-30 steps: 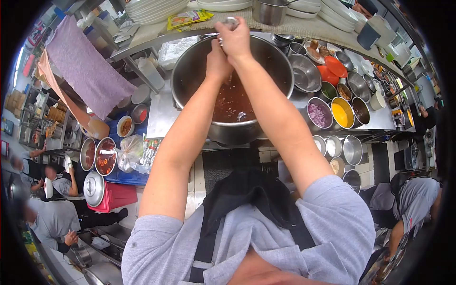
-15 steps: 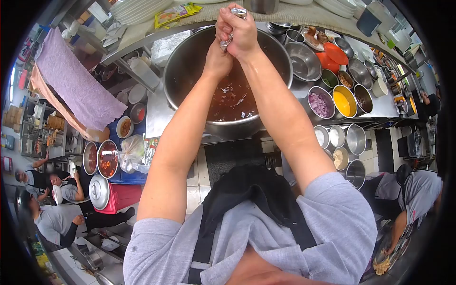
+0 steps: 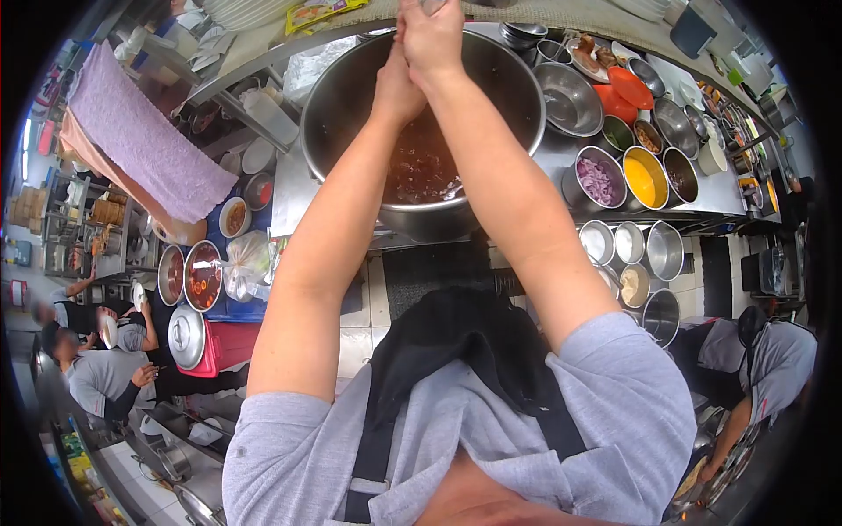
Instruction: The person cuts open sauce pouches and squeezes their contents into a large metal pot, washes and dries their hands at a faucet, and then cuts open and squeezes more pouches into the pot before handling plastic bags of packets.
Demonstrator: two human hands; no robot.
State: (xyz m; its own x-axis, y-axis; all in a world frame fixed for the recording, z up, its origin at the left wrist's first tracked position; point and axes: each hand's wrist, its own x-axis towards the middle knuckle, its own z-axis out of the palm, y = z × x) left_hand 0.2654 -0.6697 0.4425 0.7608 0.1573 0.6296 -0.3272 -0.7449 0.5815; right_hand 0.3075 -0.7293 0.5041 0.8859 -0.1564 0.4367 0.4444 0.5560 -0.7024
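Observation:
A large steel pot [image 3: 531,96] of brown-red broth [image 3: 425,171] with bits afloat stands in front of me. My right hand [image 3: 434,39] is wrapped round a shiny metal handle [image 3: 431,5] above the pot's far side; only a sliver of it shows at the top edge. Just below, my left hand [image 3: 399,88] is closed against the right one, apparently on the same handle. My hands and forearms hide the tool's lower part, so its kind cannot be told.
Right of the pot are a steel bowl [image 3: 568,98] and tins of chopped red onion [image 3: 596,180] and yellow liquid [image 3: 646,180]. A shelf [image 3: 491,12] runs above the far rim. Leftward hangs a purple towel [image 3: 145,131]. Co-workers [image 3: 105,377] stand at left; another [image 3: 745,359] bends at right.
Both hands have moved up and away from me with the handle, toward the top edge. The view has shifted slightly, and the bending co-worker's arm at right has moved.

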